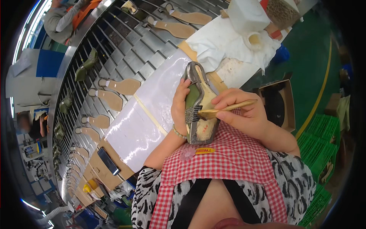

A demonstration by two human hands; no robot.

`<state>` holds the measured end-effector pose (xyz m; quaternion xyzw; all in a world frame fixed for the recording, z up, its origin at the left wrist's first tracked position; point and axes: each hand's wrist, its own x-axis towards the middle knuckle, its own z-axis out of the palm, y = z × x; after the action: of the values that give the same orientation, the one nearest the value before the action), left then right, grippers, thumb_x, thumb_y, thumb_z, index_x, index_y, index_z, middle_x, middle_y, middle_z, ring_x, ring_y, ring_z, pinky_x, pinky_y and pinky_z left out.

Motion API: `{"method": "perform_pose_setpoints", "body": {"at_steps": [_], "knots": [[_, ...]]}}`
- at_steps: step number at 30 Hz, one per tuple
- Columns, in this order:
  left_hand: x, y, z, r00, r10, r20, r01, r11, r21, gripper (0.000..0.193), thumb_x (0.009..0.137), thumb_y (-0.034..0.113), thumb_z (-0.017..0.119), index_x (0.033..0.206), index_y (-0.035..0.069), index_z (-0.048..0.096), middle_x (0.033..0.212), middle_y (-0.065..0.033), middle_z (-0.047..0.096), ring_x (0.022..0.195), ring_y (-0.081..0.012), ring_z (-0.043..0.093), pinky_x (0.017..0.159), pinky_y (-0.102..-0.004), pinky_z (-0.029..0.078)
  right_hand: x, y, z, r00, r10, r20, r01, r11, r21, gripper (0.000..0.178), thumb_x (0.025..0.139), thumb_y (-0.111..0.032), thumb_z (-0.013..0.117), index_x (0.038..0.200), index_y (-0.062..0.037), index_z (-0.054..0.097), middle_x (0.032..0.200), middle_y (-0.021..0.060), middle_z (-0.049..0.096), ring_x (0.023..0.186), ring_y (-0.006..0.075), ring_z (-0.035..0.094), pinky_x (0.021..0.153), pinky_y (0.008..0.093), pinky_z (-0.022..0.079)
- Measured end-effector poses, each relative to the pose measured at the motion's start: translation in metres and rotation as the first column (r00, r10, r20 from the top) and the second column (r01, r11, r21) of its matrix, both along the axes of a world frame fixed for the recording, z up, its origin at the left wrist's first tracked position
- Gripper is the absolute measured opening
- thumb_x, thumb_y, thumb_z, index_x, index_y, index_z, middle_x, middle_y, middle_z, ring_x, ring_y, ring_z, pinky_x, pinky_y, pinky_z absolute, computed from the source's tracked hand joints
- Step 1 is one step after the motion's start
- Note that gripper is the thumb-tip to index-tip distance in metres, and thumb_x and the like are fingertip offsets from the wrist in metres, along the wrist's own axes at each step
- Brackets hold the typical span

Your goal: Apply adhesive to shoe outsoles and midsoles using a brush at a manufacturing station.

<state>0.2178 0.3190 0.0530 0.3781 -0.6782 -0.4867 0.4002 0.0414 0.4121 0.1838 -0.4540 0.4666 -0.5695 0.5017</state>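
Observation:
My left hand [180, 105] is wrapped round the side of a green shoe upper [193, 93], which is held bottom up over the bench edge. Its pale underside [207, 97] faces me, with grey material folded in along the rim. Between the fingers of my right hand [244, 110] is a thin-handled brush [225, 109]. The dark bristles touch the underside near its wide forefoot part. A plastic cup with pale yellowish contents [253, 39] stands on a white cloth [217, 53] beyond the shoe.
Several tan soles [110, 100] and green uppers [87, 66] lie on a slatted metal conveyor [133, 49] at the left. A phone [108, 161] rests on the bench. Green crates [318, 141] and an open cardboard box [280, 103] stand at the right. Another person [63, 23] is across the conveyor.

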Motion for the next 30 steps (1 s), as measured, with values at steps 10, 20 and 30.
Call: {"method": "perform_pose_setpoints", "body": {"at_steps": [10,20,30], "knots": [[-0.001,0.006,0.006,1.000,-0.030,0.001,0.030,1.000,-0.009,0.037,0.093,0.019,0.041,0.127,0.005,0.047,0.125,-0.0105,0.051,0.113,-0.0239,0.052,0.096,-0.0375,0.045,0.000,0.005,0.007,0.929,-0.164,-0.333,0.087,0.968,-0.234,0.016,0.076,0.006,0.068,0.090,0.0013,0.064,0.097,0.0140,0.062,0.088,0.0194,0.060,0.076,0.0262,0.047],[0.000,0.008,0.005,0.996,-0.052,-0.072,0.046,0.996,-0.081,0.037,0.092,0.017,0.044,0.127,0.006,0.046,0.128,-0.0122,0.049,0.116,-0.0247,0.052,0.098,-0.0362,0.045,0.001,0.005,0.007,0.982,-0.045,-0.181,0.020,0.990,-0.139,0.014,0.075,0.005,0.068,0.087,0.0007,0.065,0.091,0.0142,0.063,0.088,0.0206,0.061,0.075,0.0281,0.047],[0.006,-0.013,0.012,0.998,-0.062,-0.024,0.065,0.985,0.160,0.038,0.092,0.020,0.050,0.125,0.004,0.046,0.127,-0.0137,0.050,0.115,-0.0224,0.052,0.096,-0.0381,0.047,0.003,0.000,0.020,0.992,0.033,-0.125,-0.054,0.985,-0.165,0.012,0.076,0.003,0.068,0.088,-0.0001,0.065,0.093,0.0116,0.065,0.088,0.0196,0.062,0.078,0.0297,0.048]]}}
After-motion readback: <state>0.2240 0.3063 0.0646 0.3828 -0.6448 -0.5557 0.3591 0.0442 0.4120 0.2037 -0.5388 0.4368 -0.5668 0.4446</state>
